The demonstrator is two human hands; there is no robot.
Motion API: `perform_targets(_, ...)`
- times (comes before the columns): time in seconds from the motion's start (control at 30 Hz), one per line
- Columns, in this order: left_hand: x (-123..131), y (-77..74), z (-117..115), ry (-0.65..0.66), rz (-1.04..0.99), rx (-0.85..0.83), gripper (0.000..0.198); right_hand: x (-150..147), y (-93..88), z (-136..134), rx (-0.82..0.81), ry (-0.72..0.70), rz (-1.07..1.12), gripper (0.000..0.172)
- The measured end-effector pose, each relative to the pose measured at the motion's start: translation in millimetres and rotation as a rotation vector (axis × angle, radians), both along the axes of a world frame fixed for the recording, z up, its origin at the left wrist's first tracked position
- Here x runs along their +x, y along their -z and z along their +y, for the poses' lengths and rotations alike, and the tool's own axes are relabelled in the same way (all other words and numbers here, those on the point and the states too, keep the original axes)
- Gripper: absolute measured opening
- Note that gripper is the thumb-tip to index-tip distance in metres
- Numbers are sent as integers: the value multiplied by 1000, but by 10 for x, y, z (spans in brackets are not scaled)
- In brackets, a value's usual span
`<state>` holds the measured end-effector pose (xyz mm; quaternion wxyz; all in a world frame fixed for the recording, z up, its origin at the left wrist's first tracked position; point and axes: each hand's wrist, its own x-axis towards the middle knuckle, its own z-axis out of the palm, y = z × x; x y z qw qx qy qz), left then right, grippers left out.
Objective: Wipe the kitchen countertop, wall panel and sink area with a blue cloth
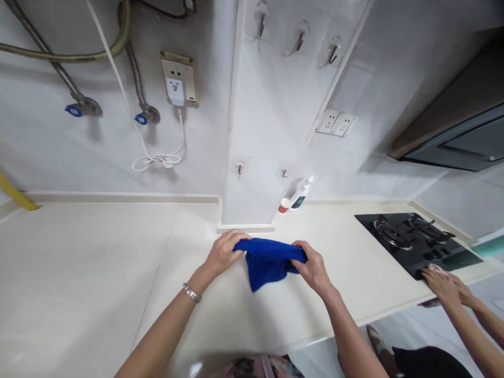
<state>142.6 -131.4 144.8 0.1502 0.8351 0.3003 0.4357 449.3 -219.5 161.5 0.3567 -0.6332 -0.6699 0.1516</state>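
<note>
A blue cloth (270, 257) is stretched between my two hands above the pale countertop (118, 273). My left hand (226, 252) pinches its left end, fingers closed over the top. At the other end, my right hand (311, 266) grips the cloth between thumb and fingers. The cloth's top edge is bunched into a fold, while a loose corner hangs down in the middle. A silver bracelet (191, 293) circles my left wrist.
Behind the cloth stands a wall pillar with hooks (240, 168). A red-and-white cup (284, 205) and a white bottle (301, 195) stand beside it. At right, another person's hands (443, 286) hold a pale cloth by the black gas hob (413, 239).
</note>
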Motion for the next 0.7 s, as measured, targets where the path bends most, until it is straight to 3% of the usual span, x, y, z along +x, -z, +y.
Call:
perform_targets(0.07,5,46,-40,-18,33,58,23,34,70,-50,113,-51,-92,43)
perform_targets(0.13,-28,256,-186,-20,159,33,27,46,297,-188,114,-140,-186,54)
perform_targets(0.27,-228,918,-665,191,500,-144,37,-34,1059,-665,-181,-266,-265,62)
perform_targets(0.37,-352,1239,-993,239,608,-335,61,-80,1518,-1005,-282,-242,-195,59)
perform_targets(0.47,-329,1284,-1172,97,573,-483,68,-47,1674,-1183,-266,-137,-76,51)
perform_targets(0.57,-206,1203,-1207,-36,618,-584,58,-7,1676,-1217,-256,-30,-30,45)
perform_targets(0.7,-51,1066,-1180,-92,783,-700,55,-54,1702,-1198,-242,46,9,38)
